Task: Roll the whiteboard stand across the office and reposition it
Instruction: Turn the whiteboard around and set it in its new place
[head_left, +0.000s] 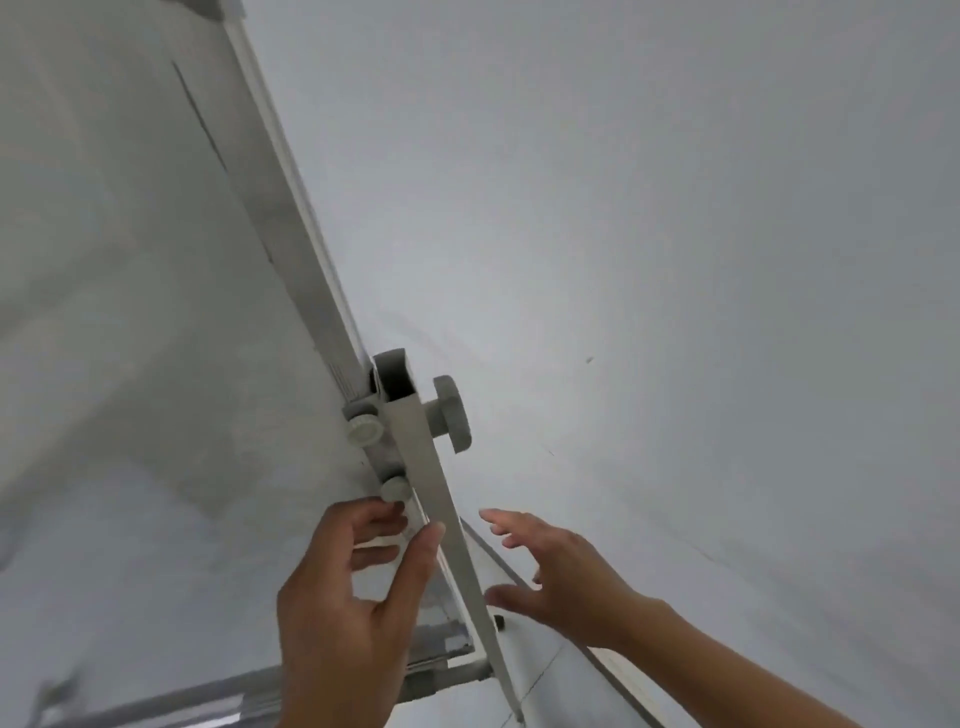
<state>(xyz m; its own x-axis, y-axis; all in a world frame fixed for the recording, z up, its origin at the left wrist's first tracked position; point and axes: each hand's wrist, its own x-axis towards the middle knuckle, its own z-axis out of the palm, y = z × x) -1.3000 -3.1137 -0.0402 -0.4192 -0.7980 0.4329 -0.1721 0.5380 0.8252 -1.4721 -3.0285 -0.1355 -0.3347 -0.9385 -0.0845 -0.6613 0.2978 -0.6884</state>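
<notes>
The whiteboard stand's grey upright post (431, 483) runs diagonally down the middle of the view, with the board's edge (291, 208) rising to the upper left. A large round knob (453, 413) and two smaller knobs (365, 430) sit at the post's top. My left hand (353, 597) curls around the post and board edge just below the knobs, thumb against the post, fingers behind it. My right hand (561, 566) hovers to the right of the post with fingers spread, touching nothing.
A plain white wall (675, 234) fills the right side, close to the stand. A dark baseboard line (498, 564) runs along the wall's foot. The stand's lower crossbar (208, 696) shows at the bottom left above the pale floor.
</notes>
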